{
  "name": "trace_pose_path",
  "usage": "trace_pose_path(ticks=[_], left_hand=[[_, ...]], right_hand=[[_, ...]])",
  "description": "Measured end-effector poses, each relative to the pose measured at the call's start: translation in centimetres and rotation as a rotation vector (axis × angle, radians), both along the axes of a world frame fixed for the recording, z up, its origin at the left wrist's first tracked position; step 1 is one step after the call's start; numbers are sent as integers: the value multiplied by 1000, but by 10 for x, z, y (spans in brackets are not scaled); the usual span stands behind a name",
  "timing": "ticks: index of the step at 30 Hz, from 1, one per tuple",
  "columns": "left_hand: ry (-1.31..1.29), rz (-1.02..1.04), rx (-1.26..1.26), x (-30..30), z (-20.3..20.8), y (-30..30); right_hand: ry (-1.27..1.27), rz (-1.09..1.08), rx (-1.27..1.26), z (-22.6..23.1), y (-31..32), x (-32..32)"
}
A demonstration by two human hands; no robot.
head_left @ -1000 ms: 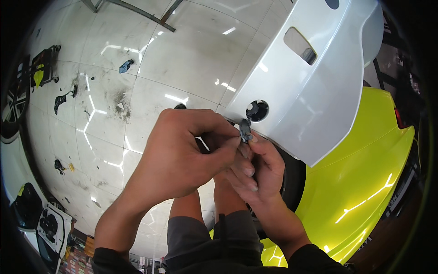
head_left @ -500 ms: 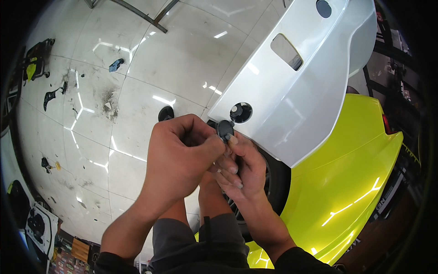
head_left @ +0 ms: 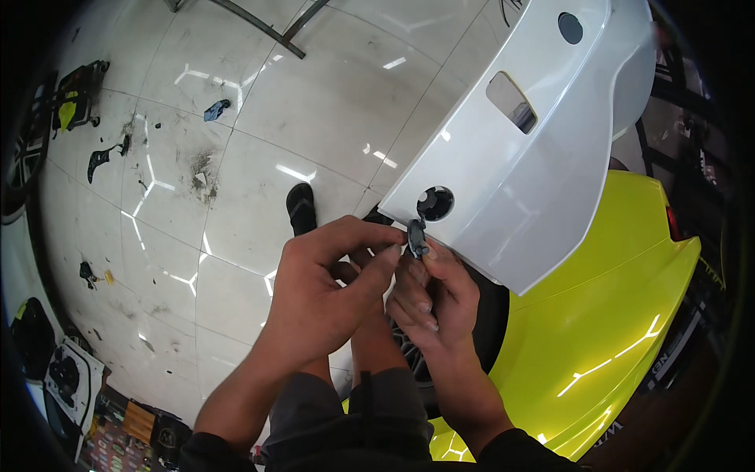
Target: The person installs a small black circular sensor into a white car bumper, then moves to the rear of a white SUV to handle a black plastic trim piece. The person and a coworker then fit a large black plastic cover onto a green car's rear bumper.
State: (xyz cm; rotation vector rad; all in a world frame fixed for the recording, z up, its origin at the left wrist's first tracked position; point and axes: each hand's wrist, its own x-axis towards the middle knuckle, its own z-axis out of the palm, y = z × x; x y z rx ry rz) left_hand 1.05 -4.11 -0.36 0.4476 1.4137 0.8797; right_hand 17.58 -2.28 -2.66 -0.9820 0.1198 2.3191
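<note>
A small dark grey round cap (head_left: 416, 238), now turned nearly edge-on, sits between my hands just below a round hole (head_left: 436, 203) in the white bumper (head_left: 503, 197). My right hand (head_left: 444, 295) pinches the cap's lower end between thumb and fingers. Beside its left edge, my left hand (head_left: 326, 275) has thumb and forefinger tips drawn close in a pinch; anything between them is too small to make out. A dark fitting with a pale round end shows inside the hole. A narrow dark piece lies between cap and hole; whether it joins them I cannot tell.
Under the bumper's right side is a yellow-green car body panel (head_left: 582, 315), with a black tyre (head_left: 491, 315) by my right wrist. A metal frame (head_left: 263, 27) stands at the top. A blue cloth (head_left: 216, 110) and dark scraps lie on the tiled floor (head_left: 259, 181).
The cap has turned from showing its round face to nearly edge-on. My left thumb has drawn back from it. The whole view has shifted, so the scene sits slightly lower and further right.
</note>
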Motion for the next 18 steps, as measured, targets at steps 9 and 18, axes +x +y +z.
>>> trace_pose_path(ticks=[9, 18], left_hand=[[56, -235, 120, -17, 5, 19], [207, -271, 356, -16, -9, 24]], right_hand=[[-30, 38, 34, 3, 2, -3], [-709, 287, 317, 21, -5, -12]])
